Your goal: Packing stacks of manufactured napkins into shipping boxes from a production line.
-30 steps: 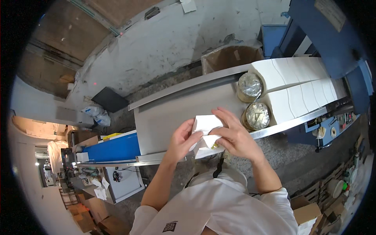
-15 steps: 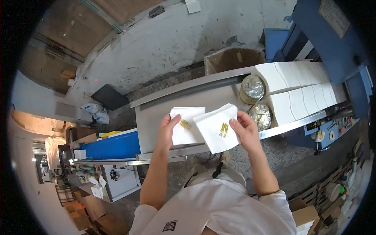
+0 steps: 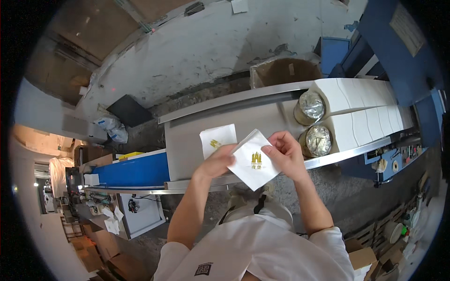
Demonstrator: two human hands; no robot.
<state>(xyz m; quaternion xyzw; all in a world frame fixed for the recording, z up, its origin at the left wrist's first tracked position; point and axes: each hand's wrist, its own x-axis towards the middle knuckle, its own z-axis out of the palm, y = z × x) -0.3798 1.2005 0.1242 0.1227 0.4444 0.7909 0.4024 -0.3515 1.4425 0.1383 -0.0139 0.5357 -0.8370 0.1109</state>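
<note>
Both hands hold a white square paper napkin [image 3: 253, 161] with a gold emblem, tilted like a diamond over the near edge of the steel table [image 3: 187, 150]. My right hand [image 3: 286, 154] pinches its upper right corner. My left hand [image 3: 218, 161] grips its left edge. A second white napkin with a gold emblem [image 3: 216, 139] lies flat on the table just behind my left hand.
Two foil-wrapped round rolls [image 3: 309, 107] [image 3: 316, 140] stand at the ends of two long white stacks of napkins [image 3: 365, 107] on the right. A brown cardboard box [image 3: 281, 72] sits behind the table. A blue machine panel [image 3: 133, 171] lies to the left.
One second ago both hands held the napkins together. They were then pulled apart; one now lies on the table, and both hands hold the other nearer my body.
</note>
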